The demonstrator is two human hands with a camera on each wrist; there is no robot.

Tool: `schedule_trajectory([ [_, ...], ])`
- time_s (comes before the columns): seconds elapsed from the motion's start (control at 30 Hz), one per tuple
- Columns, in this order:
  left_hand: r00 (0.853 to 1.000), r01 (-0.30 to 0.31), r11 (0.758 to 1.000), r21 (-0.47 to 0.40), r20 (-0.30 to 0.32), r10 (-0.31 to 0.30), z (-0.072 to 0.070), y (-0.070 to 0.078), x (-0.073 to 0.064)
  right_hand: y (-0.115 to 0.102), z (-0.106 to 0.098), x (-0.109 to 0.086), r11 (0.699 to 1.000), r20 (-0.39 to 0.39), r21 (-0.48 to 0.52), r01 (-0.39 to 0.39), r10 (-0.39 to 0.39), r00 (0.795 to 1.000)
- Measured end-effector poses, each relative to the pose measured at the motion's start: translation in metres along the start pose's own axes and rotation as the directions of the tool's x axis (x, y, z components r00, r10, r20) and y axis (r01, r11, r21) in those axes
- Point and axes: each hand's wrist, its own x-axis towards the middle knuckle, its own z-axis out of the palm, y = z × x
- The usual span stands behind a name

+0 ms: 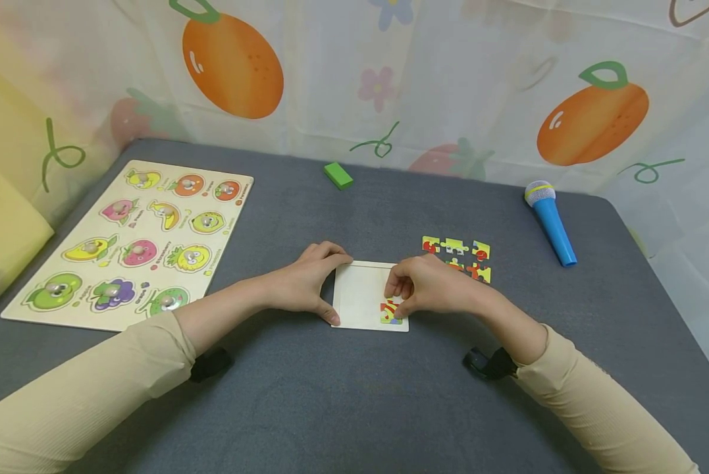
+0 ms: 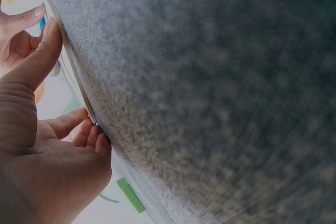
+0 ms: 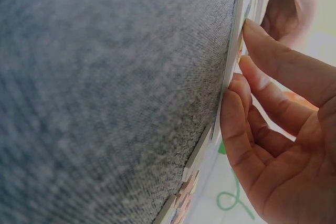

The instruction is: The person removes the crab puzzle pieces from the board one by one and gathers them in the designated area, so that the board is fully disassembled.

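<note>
A small pale wooden puzzle tray (image 1: 360,289) lies flat on the table. My left hand (image 1: 303,280) grips its left side, thumb at the near corner and fingers at the far corner. My right hand (image 1: 431,283) is over the tray's right side, thumb and forefinger pinching a small puzzle piece low against the tray; the fingers hide part of it. A red, yellow and green jigsaw piece (image 1: 388,317) sits in the tray's near right corner. In the right wrist view the right hand (image 3: 283,114) has its fingertips at the tray edge (image 3: 229,66).
Several loose jigsaw pieces (image 1: 455,246) lie right of the tray, partly behind the right hand. A fruit knob puzzle board (image 1: 147,230) fills the left side. Farther back are a green block (image 1: 338,176) and a blue toy microphone (image 1: 554,227). A fruit-print curtain (image 1: 330,79) hangs behind the table.
</note>
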Motion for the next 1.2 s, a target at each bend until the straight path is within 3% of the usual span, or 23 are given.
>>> schedule_trajectory([
  [1.2, 1.0, 0.003, 1.0, -0.007, 0.002, -0.003, 0.0, 0.0012, 0.0002, 0.0003, -0.006, -0.0011, 0.994, 0.043, 0.111, 0.018, -0.023, 0.999],
])
